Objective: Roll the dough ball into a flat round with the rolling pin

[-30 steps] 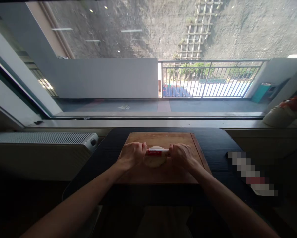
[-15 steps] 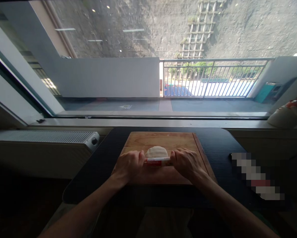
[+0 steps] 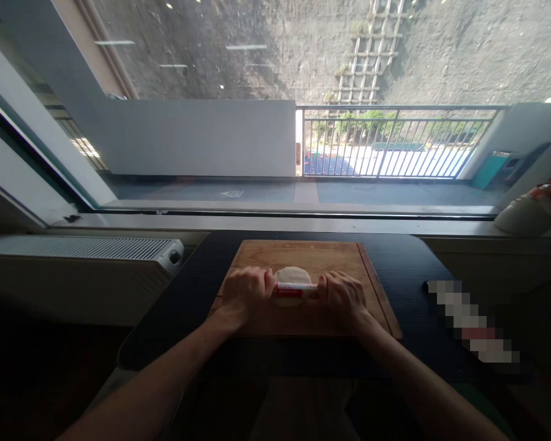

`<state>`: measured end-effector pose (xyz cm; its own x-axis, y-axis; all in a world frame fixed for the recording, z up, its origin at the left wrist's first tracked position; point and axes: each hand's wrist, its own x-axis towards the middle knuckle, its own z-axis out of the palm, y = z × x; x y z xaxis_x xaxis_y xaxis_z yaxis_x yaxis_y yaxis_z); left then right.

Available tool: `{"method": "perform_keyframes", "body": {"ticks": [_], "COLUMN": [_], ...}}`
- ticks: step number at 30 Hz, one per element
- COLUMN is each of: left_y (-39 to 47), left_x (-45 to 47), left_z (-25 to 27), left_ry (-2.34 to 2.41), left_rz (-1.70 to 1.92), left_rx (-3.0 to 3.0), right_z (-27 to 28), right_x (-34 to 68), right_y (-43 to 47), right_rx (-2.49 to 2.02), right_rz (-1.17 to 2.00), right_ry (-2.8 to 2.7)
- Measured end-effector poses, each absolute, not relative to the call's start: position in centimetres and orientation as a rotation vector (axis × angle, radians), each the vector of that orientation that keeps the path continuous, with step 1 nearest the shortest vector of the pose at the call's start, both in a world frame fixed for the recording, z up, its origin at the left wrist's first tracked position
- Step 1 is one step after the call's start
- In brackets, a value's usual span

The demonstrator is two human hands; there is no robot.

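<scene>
A rolling pin [image 3: 296,290] with a red-and-white label lies crosswise over a flat round of pale dough [image 3: 292,274]. My left hand [image 3: 247,291] is closed around its left end, and my right hand [image 3: 344,297] grips the right end. Dough shows both beyond the pin and a little on the near side of it. Under the dough is a wooden cutting board [image 3: 303,324] with a groove along its right side. The ends of the pin are hidden inside my fingers.
The board rests on a dark table [image 3: 165,324] below a large window. A white radiator [image 3: 73,275] stands at the left. A pixelated object [image 3: 471,321] lies on the table's right side, and a white pot-like item [image 3: 528,214] sits on the sill.
Both hands have pushed the rolling pin slightly away from me, further onto the dough. More dough now shows on the near side of the pin. The view has shifted a little.
</scene>
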<state>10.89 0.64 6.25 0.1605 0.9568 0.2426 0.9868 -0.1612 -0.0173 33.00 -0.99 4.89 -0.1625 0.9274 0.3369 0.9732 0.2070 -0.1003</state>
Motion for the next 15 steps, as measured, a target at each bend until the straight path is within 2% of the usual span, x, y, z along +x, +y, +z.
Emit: {"method": "perform_keyframes", "body": {"ticks": [4,10,15], "left_y": [1.5,1.7,3.2], "left_x": [10.8,11.1,10.9], "left_z": [6.8,6.4,7.1], "left_ry": [-1.932,-1.970,-2.024], "left_rz": [-0.248,-0.342,-0.260], "left_rx": [-2.301,-2.200,-2.295], "right_z": [5.1,5.2,6.4], "right_x": [33.2,33.0,33.2], "right_y": [-0.1,0.4,1.7], "right_rx": [-1.834,-1.790,-1.886], "right_rz": [-0.090,-0.231,-0.050], "right_ry": [-2.194,-2.131,-2.238]}}
